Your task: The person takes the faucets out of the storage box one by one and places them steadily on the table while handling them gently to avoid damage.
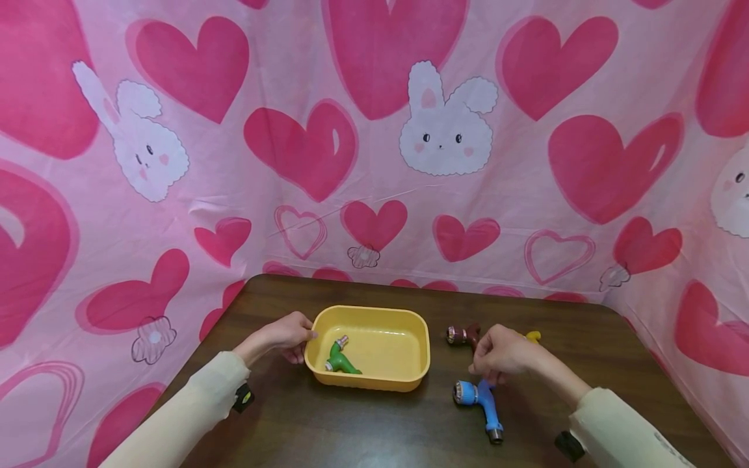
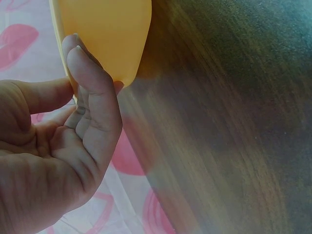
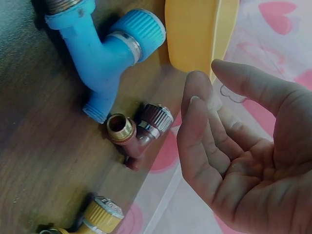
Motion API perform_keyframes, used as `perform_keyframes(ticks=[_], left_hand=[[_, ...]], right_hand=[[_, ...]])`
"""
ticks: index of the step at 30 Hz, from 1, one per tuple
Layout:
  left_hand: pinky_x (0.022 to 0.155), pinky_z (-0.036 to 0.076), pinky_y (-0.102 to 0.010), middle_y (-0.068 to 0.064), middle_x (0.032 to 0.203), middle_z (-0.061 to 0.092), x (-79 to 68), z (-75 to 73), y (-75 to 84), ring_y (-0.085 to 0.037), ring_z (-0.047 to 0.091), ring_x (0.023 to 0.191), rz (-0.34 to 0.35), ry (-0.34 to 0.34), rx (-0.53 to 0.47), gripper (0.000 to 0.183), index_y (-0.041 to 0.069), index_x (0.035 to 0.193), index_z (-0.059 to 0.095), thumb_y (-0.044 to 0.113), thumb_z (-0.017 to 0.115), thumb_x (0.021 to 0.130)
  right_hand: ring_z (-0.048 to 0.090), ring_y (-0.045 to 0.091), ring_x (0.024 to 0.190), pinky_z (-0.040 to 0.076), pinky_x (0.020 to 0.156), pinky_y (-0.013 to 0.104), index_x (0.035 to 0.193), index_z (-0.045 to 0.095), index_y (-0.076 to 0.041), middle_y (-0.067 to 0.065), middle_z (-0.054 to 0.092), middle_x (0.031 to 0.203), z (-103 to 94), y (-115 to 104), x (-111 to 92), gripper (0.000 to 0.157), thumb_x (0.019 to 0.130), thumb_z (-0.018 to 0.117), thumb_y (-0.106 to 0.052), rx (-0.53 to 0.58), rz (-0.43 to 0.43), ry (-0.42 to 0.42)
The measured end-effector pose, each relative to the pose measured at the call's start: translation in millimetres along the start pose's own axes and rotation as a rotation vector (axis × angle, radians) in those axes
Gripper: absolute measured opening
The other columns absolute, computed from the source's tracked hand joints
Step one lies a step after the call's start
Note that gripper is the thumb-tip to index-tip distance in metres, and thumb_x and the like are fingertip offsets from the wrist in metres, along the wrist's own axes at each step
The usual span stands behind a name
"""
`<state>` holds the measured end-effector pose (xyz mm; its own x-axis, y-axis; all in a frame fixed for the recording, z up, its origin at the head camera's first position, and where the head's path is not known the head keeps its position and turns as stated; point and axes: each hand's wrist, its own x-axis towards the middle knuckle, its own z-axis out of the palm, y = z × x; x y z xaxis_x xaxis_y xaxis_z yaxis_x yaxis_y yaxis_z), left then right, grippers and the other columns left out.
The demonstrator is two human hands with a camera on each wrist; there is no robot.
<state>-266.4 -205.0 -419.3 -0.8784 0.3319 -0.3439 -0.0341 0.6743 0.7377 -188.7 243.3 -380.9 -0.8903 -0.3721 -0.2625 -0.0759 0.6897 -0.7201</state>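
Note:
My left hand (image 1: 290, 335) grips the left end of a yellow plastic tub (image 1: 374, 381), thumb at the rim and fingers against the outer wall. Inside the tub, toward its left, lies a green tap (image 1: 339, 360). Over the taps on the right is my right hand (image 1: 506, 353), its fingers loosely bent with nothing between thumb and fingertips in the right wrist view. Closest to the front lies a blue tap (image 3: 100, 63) with a ribbed knob. Behind it are a brown tap (image 3: 139, 146) with a brass threaded end and a yellow tap (image 3: 103, 217), partly hidden by my hand in the head view.
Everything stands on a dark wood-grain table (image 1: 374, 429). A pink cloth (image 1: 374, 175) with hearts and rabbits hangs behind the table and along both sides.

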Motion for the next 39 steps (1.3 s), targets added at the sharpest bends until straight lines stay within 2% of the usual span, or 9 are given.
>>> perform_keyframes(ticks=[11,27,34,39], left_hand=[[0.049,0.058,-0.029,-0.009,0.063,0.061,0.5,-0.3,-0.6,-0.013,0.058,0.046,-0.009,0.005,-0.008,0.021,-0.005,0.103,0.073,0.006,0.056,0.107],[0.052,0.059,-0.031,-0.01,0.064,0.062,-1.1,-0.4,0.4,-0.014,0.058,0.046,-0.016,0.016,-0.004,0.02,-0.004,0.104,0.074,0.007,0.057,0.107],[0.051,0.059,-0.03,-0.01,0.064,0.061,-0.9,-1.1,0.0,-0.014,0.058,0.046,-0.004,0.007,-0.007,0.021,-0.005,0.103,0.073,0.007,0.056,0.107],[0.05,0.058,-0.029,-0.009,0.063,0.061,0.0,-1.1,-1.7,-0.013,0.058,0.046,0.009,0.002,-0.014,0.021,-0.006,0.101,0.072,0.007,0.055,0.107]], right_hand=[[0.067,0.02,0.059,0.062,0.057,0.037,0.078,0.073,-0.002,0.006,0.071,0.073,0.8,-15,11,0.016,0.089,0.082,-0.008,-0.023,0.037,0.015],[0.067,0.024,0.061,0.063,0.063,0.041,0.077,0.073,-0.002,0.008,0.068,0.068,3.0,-35,25,0.018,0.09,0.083,-0.009,-0.047,0.024,0.028],[0.065,0.019,0.06,0.063,0.062,0.038,0.076,0.072,-0.001,0.007,0.068,0.068,6.0,-44,31,0.018,0.089,0.082,-0.008,-0.037,0.027,0.031],[0.068,0.022,0.061,0.063,0.063,0.038,0.08,0.075,-0.003,0.007,0.068,0.069,8.9,-49,38,0.016,0.09,0.084,-0.011,-0.058,0.039,0.044]])
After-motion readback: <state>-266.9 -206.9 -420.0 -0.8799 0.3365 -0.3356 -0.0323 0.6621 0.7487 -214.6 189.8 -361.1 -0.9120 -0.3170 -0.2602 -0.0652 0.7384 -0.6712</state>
